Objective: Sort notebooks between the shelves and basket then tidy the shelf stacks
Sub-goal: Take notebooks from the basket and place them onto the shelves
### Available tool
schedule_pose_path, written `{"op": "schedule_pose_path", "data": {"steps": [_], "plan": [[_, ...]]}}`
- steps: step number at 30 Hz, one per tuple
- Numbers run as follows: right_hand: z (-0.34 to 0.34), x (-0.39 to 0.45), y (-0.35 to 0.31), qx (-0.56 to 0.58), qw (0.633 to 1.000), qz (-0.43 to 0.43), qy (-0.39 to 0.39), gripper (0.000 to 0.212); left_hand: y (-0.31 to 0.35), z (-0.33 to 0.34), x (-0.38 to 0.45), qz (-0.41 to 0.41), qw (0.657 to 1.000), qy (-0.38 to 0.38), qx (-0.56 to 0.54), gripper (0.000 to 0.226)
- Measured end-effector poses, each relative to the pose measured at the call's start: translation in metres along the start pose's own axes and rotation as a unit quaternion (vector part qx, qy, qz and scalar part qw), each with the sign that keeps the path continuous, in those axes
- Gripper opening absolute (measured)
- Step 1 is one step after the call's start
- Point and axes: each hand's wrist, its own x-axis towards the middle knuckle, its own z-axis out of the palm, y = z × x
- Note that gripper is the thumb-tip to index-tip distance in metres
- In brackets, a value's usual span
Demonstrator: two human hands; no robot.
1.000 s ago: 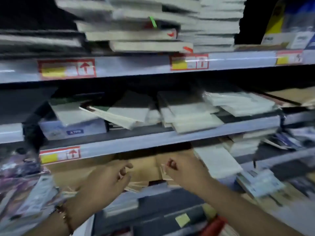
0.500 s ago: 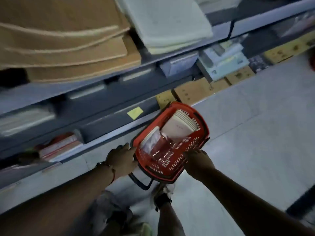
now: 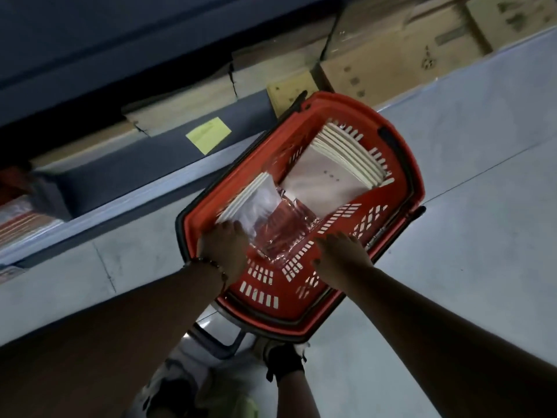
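Two hands reached down into a red basket (image 3: 401, 164) that sat on the grey floor (image 3: 467, 146) just beside the bottom shelf (image 3: 126, 164): the left hand (image 3: 224, 251), a beaded bracelet (image 3: 211, 263) on its wrist, lay on a plastic-wrapped pack of notebooks (image 3: 253, 203) at the basket's near left, though whether its fingers curled round the pack could not be told. The right hand (image 3: 342, 254) rested with fingers spread and fairly straight against the basket's inner side wall, holding nothing. A fanned stack of white notebooks (image 3: 331, 173) leaned in the far end, and a yellow sticky note (image 3: 208, 134) clung to the shelf's front.
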Motion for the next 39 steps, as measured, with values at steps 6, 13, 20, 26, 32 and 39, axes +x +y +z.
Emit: {"op": "schedule_pose_path", "data": {"steps": [6, 13, 20, 26, 32, 39], "plan": [[0.012, 0.034, 0.002, 0.038, 0.999, 0.006, 0.004, 0.053, 0.003, 0.030, 0.020, -0.072, 0.996, 0.043, -0.034, 0.040], [0.021, 0.043, -0.006, 0.137, 0.990, 0.043, -0.002, 0.044, 0.010, 0.041, 0.034, -0.033, 0.996, 0.050, -0.060, 0.027], [0.022, 0.057, -0.020, 0.272, 0.959, 0.081, -0.014, 0.012, 0.021, 0.050, 0.035, -0.016, 0.971, 0.037, -0.238, 0.031], [0.005, 0.060, -0.018, 0.295, 0.954, 0.050, 0.001, 0.027, 0.012, 0.032, 0.026, -0.003, 0.985, 0.043, -0.168, 0.018], [-0.027, 0.033, -0.002, 0.417, 0.905, 0.082, 0.006, 0.051, -0.029, -0.015, -0.022, 0.057, 0.951, 0.045, -0.299, 0.036], [-0.066, -0.026, -0.010, 0.498, 0.865, 0.011, -0.062, 0.042, -0.075, -0.067, -0.061, 0.076, 0.903, 0.064, -0.417, 0.025]]}}
